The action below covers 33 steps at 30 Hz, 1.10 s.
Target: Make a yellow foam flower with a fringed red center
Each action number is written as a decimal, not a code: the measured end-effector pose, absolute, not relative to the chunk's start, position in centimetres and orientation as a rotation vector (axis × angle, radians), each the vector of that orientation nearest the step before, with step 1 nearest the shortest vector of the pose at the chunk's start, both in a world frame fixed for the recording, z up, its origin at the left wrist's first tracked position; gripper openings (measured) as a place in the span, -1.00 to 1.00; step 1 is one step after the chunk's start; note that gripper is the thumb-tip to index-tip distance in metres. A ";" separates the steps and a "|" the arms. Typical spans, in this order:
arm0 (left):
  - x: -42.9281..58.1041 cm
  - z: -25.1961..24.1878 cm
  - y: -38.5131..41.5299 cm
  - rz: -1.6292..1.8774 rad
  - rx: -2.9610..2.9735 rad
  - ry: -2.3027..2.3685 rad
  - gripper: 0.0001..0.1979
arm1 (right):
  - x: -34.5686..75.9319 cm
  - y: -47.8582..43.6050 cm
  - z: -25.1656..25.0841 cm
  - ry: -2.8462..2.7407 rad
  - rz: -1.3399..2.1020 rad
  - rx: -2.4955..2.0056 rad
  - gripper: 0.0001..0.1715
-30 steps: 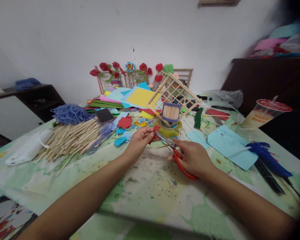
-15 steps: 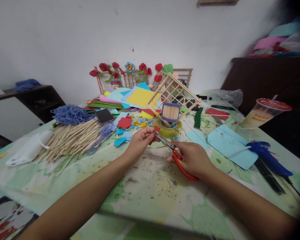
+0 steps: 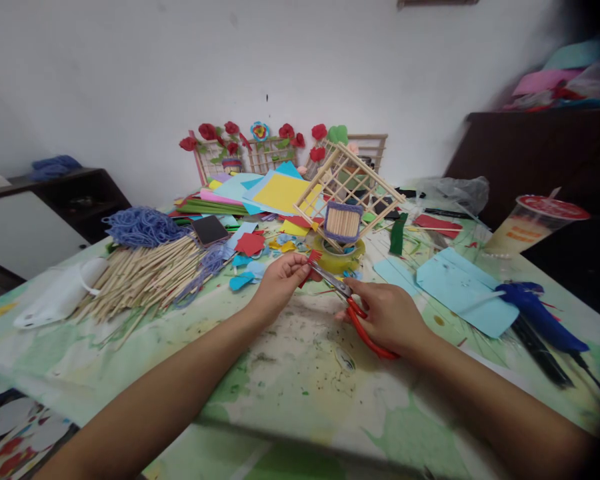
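Observation:
Between the thumb and fingers of my left hand (image 3: 283, 281) is a small piece of red paper (image 3: 315, 257) with a fringed upper edge. My right hand (image 3: 383, 312) grips red-handled scissors (image 3: 356, 319), whose blades point up and left to the paper. The blade tips meet the red piece close to my left fingertips. Just beyond the hands stands a yellow tape roll (image 3: 339, 259), with a bamboo-stick lattice (image 3: 353, 175) and a small stick panel edged in purple yarn (image 3: 343, 222) above it.
Bamboo sticks (image 3: 140, 280), purple yarn (image 3: 143, 227) and a phone (image 3: 209, 231) lie left. Coloured paper sheets (image 3: 283, 194) and red paper flowers (image 3: 207, 131) are behind. On the right are light-blue paper (image 3: 463, 293), a blue glue gun (image 3: 545, 317) and a drink cup (image 3: 530, 227).
The whole view has shifted very slightly. My hands, the scissors and the red paper keep nearly the same position, with the fringe showing a little more clearly.

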<state>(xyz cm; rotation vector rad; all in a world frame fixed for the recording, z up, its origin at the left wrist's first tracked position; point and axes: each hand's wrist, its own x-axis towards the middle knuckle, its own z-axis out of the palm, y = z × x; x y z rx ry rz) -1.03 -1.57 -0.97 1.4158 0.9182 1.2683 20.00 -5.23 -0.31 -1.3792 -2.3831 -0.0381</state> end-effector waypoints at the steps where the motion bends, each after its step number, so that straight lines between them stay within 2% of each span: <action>1: -1.0 -0.9 -1.6 1.270 1.415 0.918 -0.78 | 20.0 -5.2 -0.3 -2.380 -0.041 -1.380 -0.43; 8: -1.0 -0.8 -1.6 1.273 1.412 0.914 -0.75 | 20.1 -5.3 -0.4 -2.371 -0.076 -1.380 -0.38; 24: -1.0 -0.6 -1.6 1.253 1.413 0.924 -0.77 | 20.2 -5.1 -0.7 -2.363 -0.100 -1.363 -0.41; 33: -1.1 -0.8 -1.6 1.250 1.396 0.922 -0.77 | 20.1 -5.2 -0.3 -2.354 -0.011 -1.394 -0.39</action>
